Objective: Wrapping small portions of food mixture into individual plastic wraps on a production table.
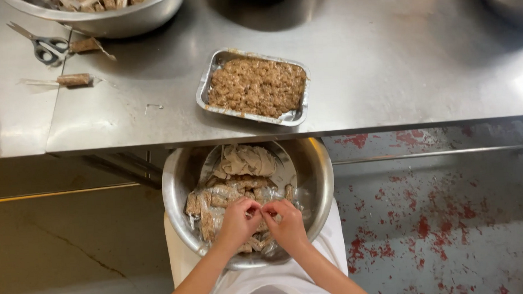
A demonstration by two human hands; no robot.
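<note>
Over the near bowl [176, 196], both hands pinch one wrapped bar.
Left hand [236, 223] and right hand [287, 224] meet fingertip to fingertip, fingers closed on the wrapped bar [260, 211] lying between them.

Commercial or catering kitchen, a food-prep station. Stainless steel worktable [386, 61] fills the upper frame, its surface scuffed and reflective. Large steel mixing bowls: one at upper left [118, 18], one at lower centre [318, 180] heaped with wrapped brown food bars [217, 201]. Foil tray [204, 88] of brown crumbly mix sits mid-table. Scissors [46, 47] and loose wrapped bars [74, 80] at upper left. Bare concrete floor [449, 216], lower right, flecked with worn red paint. White apron [278, 285] at bottom centre.
</note>
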